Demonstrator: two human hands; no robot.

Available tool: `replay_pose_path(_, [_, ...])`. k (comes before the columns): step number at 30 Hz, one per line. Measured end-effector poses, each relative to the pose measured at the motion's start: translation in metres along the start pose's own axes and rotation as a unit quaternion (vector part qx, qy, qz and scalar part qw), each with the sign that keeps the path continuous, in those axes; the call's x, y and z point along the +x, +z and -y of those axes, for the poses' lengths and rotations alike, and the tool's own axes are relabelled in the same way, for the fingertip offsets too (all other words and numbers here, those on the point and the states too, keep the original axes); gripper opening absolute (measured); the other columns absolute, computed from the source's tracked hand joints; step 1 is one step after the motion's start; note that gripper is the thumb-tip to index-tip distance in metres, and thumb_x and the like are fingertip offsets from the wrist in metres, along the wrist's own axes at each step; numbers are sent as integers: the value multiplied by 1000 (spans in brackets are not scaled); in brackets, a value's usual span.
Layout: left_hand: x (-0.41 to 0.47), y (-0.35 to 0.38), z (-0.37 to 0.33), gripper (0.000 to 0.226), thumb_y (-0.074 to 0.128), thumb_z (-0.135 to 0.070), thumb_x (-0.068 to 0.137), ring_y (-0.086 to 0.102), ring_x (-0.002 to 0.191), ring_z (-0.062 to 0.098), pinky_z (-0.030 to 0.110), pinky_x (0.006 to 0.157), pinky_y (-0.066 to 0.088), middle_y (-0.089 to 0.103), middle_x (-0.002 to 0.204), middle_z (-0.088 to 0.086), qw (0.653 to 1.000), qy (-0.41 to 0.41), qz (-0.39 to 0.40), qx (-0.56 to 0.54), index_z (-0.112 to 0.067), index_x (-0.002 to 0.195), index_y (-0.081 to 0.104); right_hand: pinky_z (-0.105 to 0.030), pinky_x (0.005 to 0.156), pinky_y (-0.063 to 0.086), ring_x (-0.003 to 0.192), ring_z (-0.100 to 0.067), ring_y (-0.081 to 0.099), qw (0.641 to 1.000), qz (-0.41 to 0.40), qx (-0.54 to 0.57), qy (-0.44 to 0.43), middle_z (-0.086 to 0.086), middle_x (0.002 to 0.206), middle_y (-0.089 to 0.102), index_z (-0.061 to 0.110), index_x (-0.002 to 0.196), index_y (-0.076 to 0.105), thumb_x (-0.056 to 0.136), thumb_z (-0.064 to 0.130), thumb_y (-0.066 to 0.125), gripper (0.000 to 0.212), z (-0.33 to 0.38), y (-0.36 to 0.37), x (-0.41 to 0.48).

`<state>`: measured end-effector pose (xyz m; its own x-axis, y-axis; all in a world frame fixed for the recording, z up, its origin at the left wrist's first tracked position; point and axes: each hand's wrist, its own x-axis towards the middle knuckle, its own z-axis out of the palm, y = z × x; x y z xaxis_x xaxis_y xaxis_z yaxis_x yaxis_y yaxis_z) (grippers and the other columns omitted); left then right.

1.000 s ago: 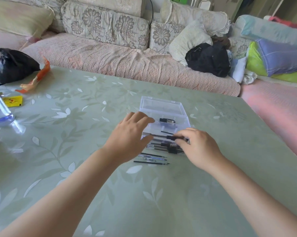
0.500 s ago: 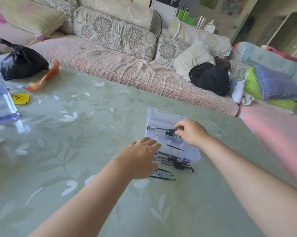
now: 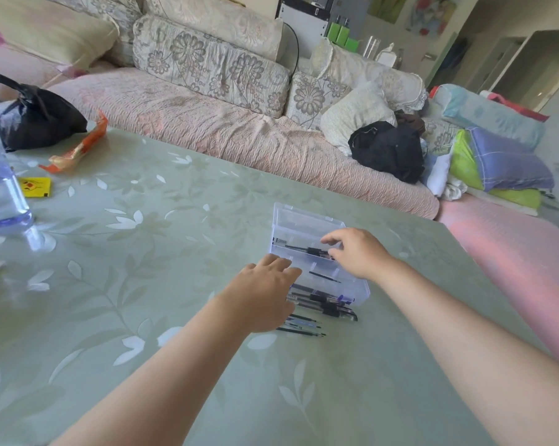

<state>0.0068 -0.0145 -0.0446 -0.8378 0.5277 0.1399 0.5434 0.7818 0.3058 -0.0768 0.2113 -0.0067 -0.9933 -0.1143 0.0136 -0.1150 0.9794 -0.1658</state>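
Observation:
A clear plastic box lies with its lid up on the green leaf-patterned table. One black pen rests in its far compartment and a thin refill in the near one. Several pens and thin refills lie on the table just in front of the box. My left hand rests with straight fingers against the box's near left edge. My right hand hovers over the box, thumb and forefinger apart beside the end of the pen inside.
A water bottle stands at the far left, with a black bag, an orange wrapper and a yellow packet near it. A sofa with cushions and bedding runs behind the table.
My right hand carried a pen from the pile into the box's far compartment and spread its fingers there. My left hand stayed at the box's edge. The view tilted upward.

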Motion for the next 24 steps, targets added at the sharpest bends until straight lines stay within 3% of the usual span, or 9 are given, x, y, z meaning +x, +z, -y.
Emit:
replay_pose_path(5, [3, 1, -7, 44, 52, -28, 91, 36, 122, 17, 28, 98, 36, 46, 129, -7, 996, 25, -84, -17, -27, 135, 47, -27, 79, 48, 82, -8, 59, 995, -80, 38, -48, 17, 96, 62, 33, 98, 71, 89, 20, 60, 20, 8, -7, -54])
replay_pose_path(10, [3, 5, -17, 26, 46, -22, 94, 50, 102, 18, 26, 86, 38, 58, 107, -7, 994, 38, -93, -37, -29, 113, 63, -24, 68, 43, 68, 5, 50, 995, -59, 45, -61, 22, 82, 59, 35, 93, 71, 89, 22, 62, 17, 8, 4, -108])
replay_pose_path(12, [2, 10, -19, 27, 44, -19, 95, 52, 100, 19, 28, 84, 40, 61, 105, -6, 996, 41, -68, -42, -27, 110, 64, -26, 68, 44, 70, 1, 50, 996, -53, 36, -56, 19, 87, 62, 36, 95, 71, 90, 23, 61, 17, 5, 12, -117])
replay_pose_path(19, [-4, 23, -18, 37, 47, -14, 95, 49, 111, 17, 36, 91, 46, 57, 125, -10, 998, 42, -15, -46, -26, 128, 57, -28, 76, 48, 102, -10, 60, 996, -56, -17, -67, 17, 111, 66, 36, 111, 69, 95, 24, 52, 26, 5, 29, -122])
replay_pose_path(24, [-4, 25, -19, 34, 50, -13, 94, 48, 106, 17, 33, 87, 47, 61, 117, -7, 997, 45, -38, -49, -23, 125, 60, -33, 72, 49, 94, -21, 60, 995, -19, -64, -70, 7, 104, 57, 29, 110, 64, 97, 30, 47, 22, 8, 30, -116])
